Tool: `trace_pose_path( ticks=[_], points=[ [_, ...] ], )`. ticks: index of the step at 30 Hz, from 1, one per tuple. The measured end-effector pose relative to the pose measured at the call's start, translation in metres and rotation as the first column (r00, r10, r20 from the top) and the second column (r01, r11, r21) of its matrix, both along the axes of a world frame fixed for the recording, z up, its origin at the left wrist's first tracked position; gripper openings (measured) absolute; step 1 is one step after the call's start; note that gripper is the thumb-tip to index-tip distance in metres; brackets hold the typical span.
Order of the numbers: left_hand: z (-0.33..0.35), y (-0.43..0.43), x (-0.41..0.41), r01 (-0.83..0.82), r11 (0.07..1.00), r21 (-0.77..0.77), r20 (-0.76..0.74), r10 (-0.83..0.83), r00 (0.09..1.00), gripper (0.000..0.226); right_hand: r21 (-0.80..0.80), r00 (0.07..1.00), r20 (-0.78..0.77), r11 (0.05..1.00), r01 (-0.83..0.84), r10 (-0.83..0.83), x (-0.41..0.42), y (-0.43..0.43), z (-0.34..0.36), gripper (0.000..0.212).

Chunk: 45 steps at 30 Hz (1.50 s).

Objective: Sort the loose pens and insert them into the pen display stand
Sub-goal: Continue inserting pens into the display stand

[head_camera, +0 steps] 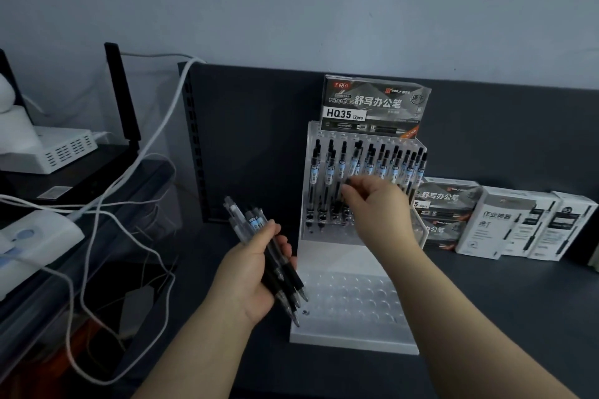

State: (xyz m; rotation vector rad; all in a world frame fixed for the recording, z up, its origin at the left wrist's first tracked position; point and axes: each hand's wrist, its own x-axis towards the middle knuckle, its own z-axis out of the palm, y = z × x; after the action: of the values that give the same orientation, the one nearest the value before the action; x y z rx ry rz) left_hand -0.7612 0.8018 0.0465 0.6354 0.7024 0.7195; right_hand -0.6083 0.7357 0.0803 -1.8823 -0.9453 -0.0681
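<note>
Several pens in left grip

The one view rides on the person's head, looking forward and down across the desk toward the wall. It sits close in: the pen display stand fills the middle, both arms enter from the bottom edge, and the wide lens bows the edges.

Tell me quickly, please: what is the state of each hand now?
Left hand: holds a bundle of pens.
Right hand: pinches one pen at the stand.
</note>
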Motion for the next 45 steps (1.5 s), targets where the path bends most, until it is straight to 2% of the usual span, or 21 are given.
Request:
trace_pose_path(
  ticks=[9, 14, 16, 18, 20, 22, 26, 30, 33, 35, 38, 40, 45],
  points=[
    [0.004, 0.001, -0.001, 0.003, 1.0, -0.022, 0.03, -0.003, 1.0, 0.014, -0.188, 0.983, 0.18, 0.982, 0.014, 0.02, -0.003, 0.006, -0.007, 0.027],
    [0.007, -0.004, -0.002, 0.056, 0.998, 0.028, 0.026, -0.056, 0.998, 0.016, -0.196, 0.988, 0.157, 0.98, 0.041, -0.01, -0.005, 0.003, -0.007, 0.02],
    [0.008, -0.005, -0.002, 0.074, 0.996, 0.051, 0.019, -0.075, 0.997, 0.014, -0.1, 0.991, 0.133, 0.994, 0.039, -0.026, -0.012, -0.005, -0.007, 0.008],
    [0.007, -0.006, -0.001, 0.081, 0.994, 0.07, 0.023, -0.083, 0.996, 0.013, -0.059, 0.996, 0.076, 0.997, -0.049, 0.054, -0.025, -0.014, -0.007, 0.006],
    [0.006, -0.008, 0.002, 0.11, 0.99, 0.085, 0.037, -0.114, 0.993, 0.017, -0.121, 0.974, -0.062, 0.967, -0.225, 0.219, -0.041, -0.02, -0.008, 0.009],
    [0.006, -0.01, 0.004, 0.17, 0.981, 0.098, 0.043, -0.175, 0.984, 0.022, -0.171, 0.937, -0.161, 0.927, -0.335, 0.309, -0.05, -0.021, -0.012, 0.011],
    [0.007, -0.014, 0.006, 0.202, 0.973, 0.114, 0.043, -0.208, 0.977, 0.021, -0.189, 0.925, -0.226, 0.917, -0.35, 0.306, -0.052, -0.021, -0.015, 0.009],
    [0.005, -0.015, 0.008, 0.131, 0.988, 0.085, 0.03, -0.134, 0.99, 0.02, -0.14, 0.889, -0.34, 0.918, -0.372, 0.308, -0.05, -0.024, -0.013, 0.015],
    [0.003, -0.011, 0.011, 0.009, 0.999, 0.033, 0.025, -0.009, 1.0, 0.017, -0.039, 0.883, -0.38, 0.949, -0.312, 0.275, -0.044, -0.028, -0.003, 0.014],
    [0.003, -0.008, 0.01, -0.011, 1.0, 0.029, 0.023, 0.01, 1.0, 0.015, 0.092, 0.906, -0.371, 0.978, -0.185, 0.206, -0.033, -0.029, 0.007, 0.008],
    [0.004, -0.007, 0.009, 0.0, 0.998, 0.059, 0.011, -0.001, 1.0, 0.014, 0.271, 0.952, -0.298, 0.963, 0.015, 0.069, -0.01, -0.027, 0.018, 0.007],
    [0.003, -0.007, 0.009, -0.001, 0.997, 0.082, 0.004, 0.0, 1.0, 0.014, 0.256, 0.975, -0.221, 0.965, 0.054, 0.004, 0.0, -0.022, 0.017, 0.011],
    [0.004, -0.005, 0.01, 0.011, 0.994, 0.11, -0.002, -0.011, 1.0, 0.019, 0.084, 0.993, -0.103, 0.994, 0.066, -0.058, 0.007, -0.011, 0.005, 0.021]
  ],
)
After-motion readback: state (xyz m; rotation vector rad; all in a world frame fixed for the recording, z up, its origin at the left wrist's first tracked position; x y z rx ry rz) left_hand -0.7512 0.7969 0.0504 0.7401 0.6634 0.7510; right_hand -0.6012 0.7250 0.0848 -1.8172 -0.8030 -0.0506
